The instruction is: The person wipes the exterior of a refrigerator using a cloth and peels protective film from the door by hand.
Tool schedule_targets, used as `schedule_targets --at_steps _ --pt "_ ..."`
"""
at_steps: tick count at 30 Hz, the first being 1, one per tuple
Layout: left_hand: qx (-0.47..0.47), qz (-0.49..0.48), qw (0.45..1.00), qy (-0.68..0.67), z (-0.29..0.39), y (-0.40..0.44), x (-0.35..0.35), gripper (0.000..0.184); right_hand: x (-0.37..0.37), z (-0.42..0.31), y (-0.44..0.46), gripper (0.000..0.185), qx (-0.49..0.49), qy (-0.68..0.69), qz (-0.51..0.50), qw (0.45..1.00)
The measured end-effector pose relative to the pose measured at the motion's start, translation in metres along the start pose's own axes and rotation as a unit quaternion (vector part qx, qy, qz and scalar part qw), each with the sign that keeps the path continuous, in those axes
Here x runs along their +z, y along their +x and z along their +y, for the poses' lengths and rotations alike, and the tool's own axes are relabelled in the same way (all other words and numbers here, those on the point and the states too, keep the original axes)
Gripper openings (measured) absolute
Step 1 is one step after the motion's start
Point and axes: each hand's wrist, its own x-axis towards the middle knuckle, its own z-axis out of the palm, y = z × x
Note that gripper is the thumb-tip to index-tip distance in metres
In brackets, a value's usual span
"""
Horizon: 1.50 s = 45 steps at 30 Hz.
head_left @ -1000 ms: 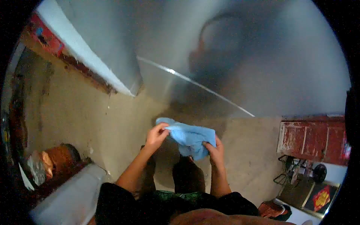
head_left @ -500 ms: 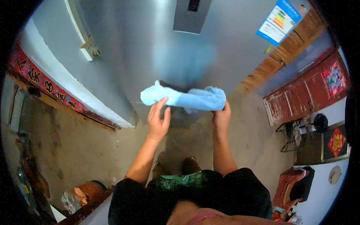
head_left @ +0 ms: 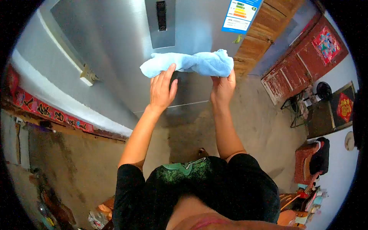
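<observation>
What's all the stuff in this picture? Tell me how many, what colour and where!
cloth: one, light blue, at both hands
metal front: one, silver, behind the cloth
label: one, blue and white, top, on the metal
socket: one, cream, left
banner: one, red with dark writing, left
wooden panel: one, brown, upper right
door: one, dark red, right
fan-like thing: one, black, right
chair: one, reddish, lower right
floor: one, brownish, below
edge clutter: too blurry to count
shirt: one, black and green, bottom
left hand: one, bare, cloth's left part
right hand: one, bare, cloth's right end
</observation>
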Motion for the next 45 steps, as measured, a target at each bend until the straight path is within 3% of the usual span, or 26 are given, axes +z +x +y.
schedule_targets --at_steps 5,7,9,10,11,13,15,17,22,26,29,30,33,38,45 --pt "0.005 -0.08 0.996 0.039 0.002 0.042 0.023 0.064 0.004 0.005 0.036 0.035 -0.092 -0.016 -0.027 0.995" --pt "0.029 -0.063 0.996 0.052 0.005 0.058 0.032 0.067 -0.002 0.016 0.055 0.04 -0.2 -0.163 -0.063 0.964" --pt "-0.012 -0.131 0.987 0.091 -0.001 0.068 0.042 0.069 0.012 0.021 0.052 0.05 -0.192 -0.145 -0.082 0.967" --pt "0.022 -0.086 0.991 0.102 -0.003 0.072 0.049 0.065 0.011 0.028 0.056 0.055 -0.218 -0.15 -0.141 0.954" --pt "0.027 -0.083 0.99 0.111 -0.002 0.076 0.053 0.065 0.009 0.032 0.06 0.061 -0.245 -0.155 -0.198 0.936" --pt "0.065 -0.078 0.98 0.169 -0.007 0.084 0.059 0.06 0.008 0.033 0.065 0.066 -0.377 -0.35 -0.227 0.827" --pt "0.052 -0.088 0.975 0.198 -0.013 0.091 0.066 0.054 0.014 0.043 0.08 0.065 -0.408 -0.36 -0.225 0.808" --pt "0.067 -0.084 0.961 0.253 -0.015 0.101 0.068 0.054 0.022 0.043 0.095 0.067 -0.455 -0.434 -0.192 0.753" --pt "0.061 -0.05 0.947 0.31 -0.006 0.159 0.062 0.051 0.064 0.005 0.136 0.054 -0.516 -0.414 -0.174 0.73" --pt "0.086 0.032 0.936 0.341 0.013 0.228 0.045 0.036 0.119 -0.044 0.169 0.06 -0.574 -0.392 -0.149 0.703" --pt "0.117 0.101 0.927 0.34 0.022 0.269 0.037 0.044 0.152 -0.081 0.182 0.055 -0.616 -0.375 -0.129 0.68" --pt "0.116 0.101 0.926 0.346 0.022 0.271 0.038 0.044 0.155 -0.085 0.188 0.064 -0.615 -0.357 -0.153 0.686" --pt "0.132 0.135 0.927 0.324 0.018 0.271 0.042 0.047 0.148 -0.096 0.177 0.063 -0.556 -0.43 -0.187 0.686" --pt "0.059 0.071 0.936 0.34 0.016 0.219 0.057 0.05 0.122 -0.048 0.177 0.067 -0.599 -0.365 -0.161 0.695" --pt "-0.057 -0.06 0.95 0.3 -0.011 0.099 0.094 0.05 0.045 0.014 0.129 0.048 -0.523 -0.434 -0.231 0.696"
